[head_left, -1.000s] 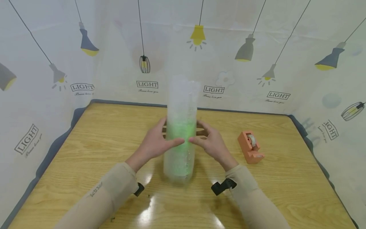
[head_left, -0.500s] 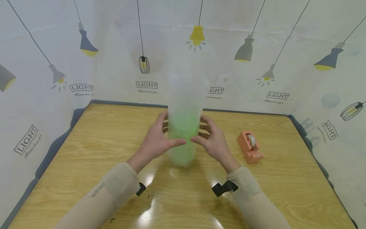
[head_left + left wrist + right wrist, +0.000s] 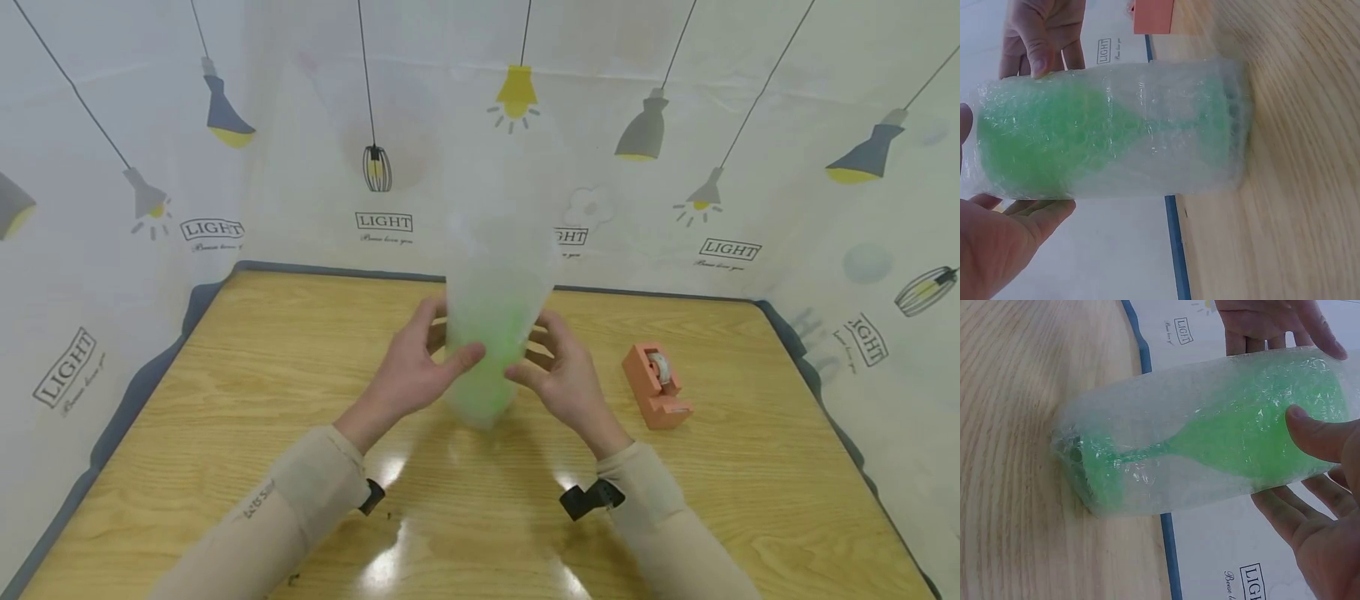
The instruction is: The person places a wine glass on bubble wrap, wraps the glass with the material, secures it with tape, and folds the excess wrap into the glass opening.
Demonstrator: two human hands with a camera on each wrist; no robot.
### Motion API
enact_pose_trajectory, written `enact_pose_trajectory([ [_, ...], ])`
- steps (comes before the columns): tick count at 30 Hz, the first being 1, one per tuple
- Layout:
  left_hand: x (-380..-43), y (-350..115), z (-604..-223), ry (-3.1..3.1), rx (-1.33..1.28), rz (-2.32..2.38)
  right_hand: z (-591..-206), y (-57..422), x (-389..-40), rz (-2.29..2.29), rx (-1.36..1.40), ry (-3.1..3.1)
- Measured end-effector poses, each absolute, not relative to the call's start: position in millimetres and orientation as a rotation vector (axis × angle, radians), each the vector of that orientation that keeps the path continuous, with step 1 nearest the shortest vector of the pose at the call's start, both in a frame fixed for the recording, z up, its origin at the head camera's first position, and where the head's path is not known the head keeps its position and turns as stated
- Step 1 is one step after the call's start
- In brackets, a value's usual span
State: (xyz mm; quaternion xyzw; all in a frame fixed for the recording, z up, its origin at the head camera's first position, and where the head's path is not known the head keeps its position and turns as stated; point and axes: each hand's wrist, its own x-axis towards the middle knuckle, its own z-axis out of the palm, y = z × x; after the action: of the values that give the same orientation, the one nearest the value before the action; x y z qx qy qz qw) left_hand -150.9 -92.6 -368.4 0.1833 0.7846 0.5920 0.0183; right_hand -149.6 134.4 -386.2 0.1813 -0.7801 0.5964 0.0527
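Between my two hands stands a green stemmed glass (image 3: 1235,437) wrapped in a tube of clear bubble wrap (image 3: 1172,162). Its bowl, stem and foot show through the plastic. In the head view the wrap hides most detail and the upper tube flares wide. My left hand (image 3: 412,367) grips the left side, thumb across the near face and fingers partly hidden behind. My right hand (image 3: 566,379) holds the right side the same way, its thumb low on the near face. The foot end points down at the wooden table (image 3: 300,358); whether it touches, I cannot tell.
An orange tape dispenser (image 3: 656,386) with a roll of clear tape stands on the table to the right of my right hand. White cloth walls (image 3: 300,183) printed with lamps enclose the table's back and sides. Each wrist wears a black strap.
The wrapped glass has risen and tilted, its lower end pulling up from the near part of the table. Its upper end now looks wider. My thumbs have spread slightly apart.
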Motion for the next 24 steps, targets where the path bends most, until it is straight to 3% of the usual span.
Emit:
enact_pose_trajectory([
  [13,-154,-95,-378,2.457,0.511,1.826,-389,137,-154,1.746,0.634,-2.454],
  [24,-154,-98,-377,2.466,0.452,1.817,-375,155,-165,1.947,0.793,-2.446],
])
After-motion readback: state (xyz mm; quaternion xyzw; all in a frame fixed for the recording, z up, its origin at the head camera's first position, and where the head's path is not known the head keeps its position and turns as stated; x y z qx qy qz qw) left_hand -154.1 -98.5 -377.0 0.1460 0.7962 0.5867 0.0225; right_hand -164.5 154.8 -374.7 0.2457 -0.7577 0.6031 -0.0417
